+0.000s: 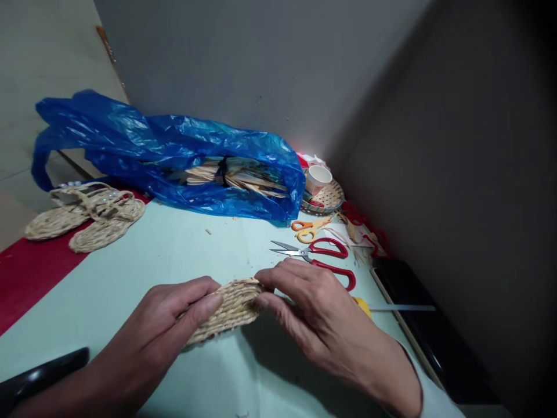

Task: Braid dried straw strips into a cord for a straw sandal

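A woven straw sole (232, 310), pale tan with braided rows, is held just above the light green table surface. My left hand (174, 319) grips its left end, thumb on top and fingers behind, mostly hidden. At its right end my right hand (304, 307) pinches the edge between thumb and fingers. Beyond the right hand lie scissors with red handles (324, 253), their blades slightly apart and pointing left. A finished-looking pair of woven straw sandals (107, 223) with pearl-like beads rests at the left.
A blue plastic bag (174, 136) holding a tied bundle of straw (221, 172) spans the back. At right are orange-and-yellow scissors (308, 227), a paper cup (317, 179) in a woven basket (333, 197), a yellow-handled tool (363, 306) and a black flat object (426, 319). A wall rises behind.
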Action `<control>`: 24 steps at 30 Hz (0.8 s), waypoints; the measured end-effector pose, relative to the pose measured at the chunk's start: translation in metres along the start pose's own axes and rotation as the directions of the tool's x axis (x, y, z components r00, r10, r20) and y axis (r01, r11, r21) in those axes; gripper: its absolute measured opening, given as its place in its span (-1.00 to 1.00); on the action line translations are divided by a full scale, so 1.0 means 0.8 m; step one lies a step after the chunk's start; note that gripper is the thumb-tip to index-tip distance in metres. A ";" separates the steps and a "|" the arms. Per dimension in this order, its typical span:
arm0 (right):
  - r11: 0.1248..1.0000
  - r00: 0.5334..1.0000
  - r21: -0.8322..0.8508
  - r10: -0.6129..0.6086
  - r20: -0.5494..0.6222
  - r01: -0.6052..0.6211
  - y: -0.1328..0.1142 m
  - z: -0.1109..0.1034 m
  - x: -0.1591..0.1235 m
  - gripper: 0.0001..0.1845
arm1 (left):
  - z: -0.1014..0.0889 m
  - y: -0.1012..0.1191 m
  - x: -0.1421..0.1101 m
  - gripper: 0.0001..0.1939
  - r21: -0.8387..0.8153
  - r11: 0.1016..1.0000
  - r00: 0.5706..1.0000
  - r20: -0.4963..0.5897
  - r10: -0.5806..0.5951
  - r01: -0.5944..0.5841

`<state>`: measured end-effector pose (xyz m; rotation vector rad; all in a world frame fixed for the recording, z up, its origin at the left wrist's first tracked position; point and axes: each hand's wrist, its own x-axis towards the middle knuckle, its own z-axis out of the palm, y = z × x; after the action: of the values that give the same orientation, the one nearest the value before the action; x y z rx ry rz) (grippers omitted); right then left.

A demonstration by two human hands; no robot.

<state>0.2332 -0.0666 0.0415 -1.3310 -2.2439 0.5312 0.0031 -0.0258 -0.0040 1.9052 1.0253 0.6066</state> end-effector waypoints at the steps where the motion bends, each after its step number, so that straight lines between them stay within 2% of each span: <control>1: 1.000 1.000 0.029 0.010 -0.028 -0.010 0.000 0.003 0.001 -0.75 | 0.001 0.002 0.000 -0.61 -0.003 1.000 1.000 -0.023 -0.017 0.017; 6: 0.980 0.986 0.158 0.134 -0.100 -0.117 -0.001 0.010 0.005 -0.72 | 0.007 0.012 -0.004 -0.61 -0.054 0.997 0.992 -0.114 -0.059 0.053; 8: 0.975 0.982 0.170 0.160 -0.096 -0.142 -0.001 0.006 0.006 -0.74 | 0.004 0.015 -0.001 -0.62 -0.138 0.988 0.995 -0.073 -0.074 0.064; 10: 0.974 0.983 0.167 0.168 -0.079 -0.153 -0.001 -0.001 0.005 -0.73 | -0.002 0.019 0.004 -0.56 -0.238 0.968 0.995 -0.023 -0.092 0.084; 12: 0.975 0.985 0.159 0.163 -0.052 -0.153 0.002 -0.007 0.004 -0.72 | -0.008 0.022 0.011 -0.52 -0.277 0.957 0.995 -0.020 -0.101 0.091; 14: 0.976 0.988 0.162 0.150 -0.031 -0.144 0.005 -0.012 0.003 -0.71 | -0.010 0.027 0.016 -0.57 -0.237 0.969 0.996 -0.027 -0.082 0.073; 18: 0.975 0.992 0.189 0.123 -0.032 -0.115 0.010 -0.016 0.002 -0.74 | 0.002 0.039 0.022 -0.72 -0.112 0.994 0.999 0.049 -0.012 0.018; 24: 0.967 0.992 0.236 0.112 -0.056 -0.096 0.014 -0.015 0.003 -0.75 | 0.022 0.045 0.026 -0.70 -0.075 0.997 0.999 -0.033 0.025 -0.028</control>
<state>0.2471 -0.0582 0.0458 -1.3283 -1.9945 0.7498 0.0424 -0.0265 0.0182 1.8512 0.9852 0.6833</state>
